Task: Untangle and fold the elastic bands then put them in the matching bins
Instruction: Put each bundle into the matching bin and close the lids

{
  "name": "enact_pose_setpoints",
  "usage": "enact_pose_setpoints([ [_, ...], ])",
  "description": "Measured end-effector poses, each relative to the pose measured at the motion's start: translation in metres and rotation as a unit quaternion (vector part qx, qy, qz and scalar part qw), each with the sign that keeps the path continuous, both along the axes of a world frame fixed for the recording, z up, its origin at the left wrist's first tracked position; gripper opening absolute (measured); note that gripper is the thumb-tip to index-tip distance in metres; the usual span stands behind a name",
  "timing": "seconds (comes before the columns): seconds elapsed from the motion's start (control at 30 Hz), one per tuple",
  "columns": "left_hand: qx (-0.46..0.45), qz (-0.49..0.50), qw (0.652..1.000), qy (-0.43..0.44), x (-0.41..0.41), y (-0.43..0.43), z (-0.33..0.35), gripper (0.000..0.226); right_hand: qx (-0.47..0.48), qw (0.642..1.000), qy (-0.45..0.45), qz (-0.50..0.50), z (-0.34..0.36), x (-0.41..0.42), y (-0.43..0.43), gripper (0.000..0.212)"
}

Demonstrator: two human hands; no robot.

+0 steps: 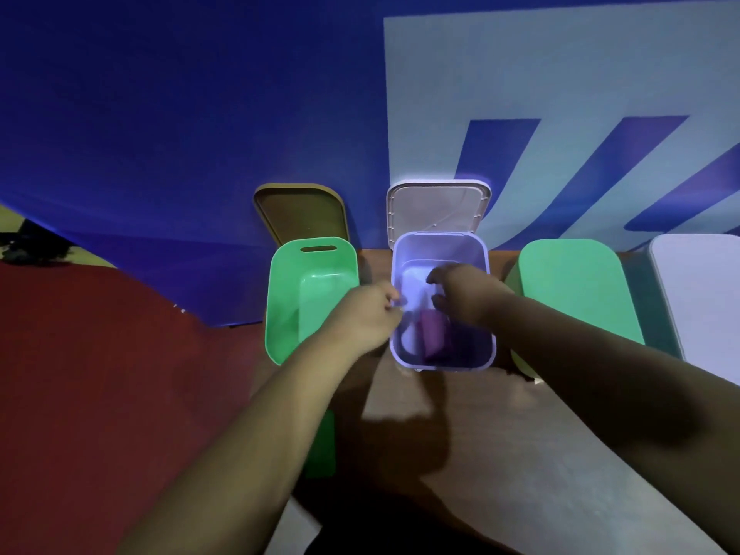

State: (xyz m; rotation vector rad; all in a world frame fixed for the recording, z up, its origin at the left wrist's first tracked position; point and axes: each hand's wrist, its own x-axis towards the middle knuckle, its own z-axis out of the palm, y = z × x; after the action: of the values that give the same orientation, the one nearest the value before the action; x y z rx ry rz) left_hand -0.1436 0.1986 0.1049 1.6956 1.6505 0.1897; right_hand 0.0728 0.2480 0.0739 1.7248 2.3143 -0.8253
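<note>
A lilac bin (pixel 481 354) stands open in the middle of the wooden table, with a folded purple elastic band (pixel 433 333) lying inside near its front wall. My left hand (pixel 366 316) rests at the bin's left rim, fingers curled toward the inside. Over the bin's opening hovers my right hand (pixel 460 292), its fingers bent and apart, just above the purple band. Neither hand visibly grips the band. To the left stands an open green bin (pixel 286 314), its inside looking bare. A green strip (pixel 322 442) shows on the table under my left forearm.
Two lids lean on the blue wall behind the bins: a brown one (pixel 304 214) and a whitish one (pixel 438 208). A closed green-lidded bin (pixel 576 290) and a white-lidded one (pixel 700 298) stand at the right. Red floor (pixel 100 374) lies left of the table.
</note>
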Motion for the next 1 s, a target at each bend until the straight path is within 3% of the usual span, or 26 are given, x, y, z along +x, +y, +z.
enact_pose_setpoints([
  [0.13,0.147,0.022,0.989,0.028,0.014,0.07,0.034,0.027,0.156,0.981,0.094,-0.07,0.049,0.01,0.021,0.029],
  [0.3,0.203,0.0,0.974,0.096,0.042,0.122,0.057,0.034,0.25,0.962,0.069,-0.089,0.09,0.023,0.046,0.032],
  [0.47,0.19,-0.014,0.966,0.177,0.056,0.128,0.053,0.035,0.224,0.974,-0.025,-0.029,0.091,0.037,0.057,0.049],
  [0.57,0.161,-0.066,0.961,0.216,0.056,0.12,0.047,0.033,0.165,0.983,-0.078,-0.006,0.082,0.04,0.056,0.029],
  [0.7,0.186,-0.07,0.966,0.167,0.052,0.107,0.045,0.032,0.168,0.981,-0.098,0.0,0.082,0.044,0.051,0.014],
  [0.87,0.26,-0.085,0.957,0.096,0.036,0.07,0.045,0.042,0.234,0.972,-0.007,-0.031,0.089,0.048,0.004,0.031],
  [0.93,0.282,-0.107,0.951,0.064,0.029,0.047,0.037,0.042,0.256,0.965,0.042,-0.041,0.084,0.048,-0.028,0.031],
  [1.0,0.286,-0.134,0.948,0.05,0.023,0.022,0.027,0.042,0.237,0.97,0.036,-0.034,0.076,0.046,-0.053,0.028],
])
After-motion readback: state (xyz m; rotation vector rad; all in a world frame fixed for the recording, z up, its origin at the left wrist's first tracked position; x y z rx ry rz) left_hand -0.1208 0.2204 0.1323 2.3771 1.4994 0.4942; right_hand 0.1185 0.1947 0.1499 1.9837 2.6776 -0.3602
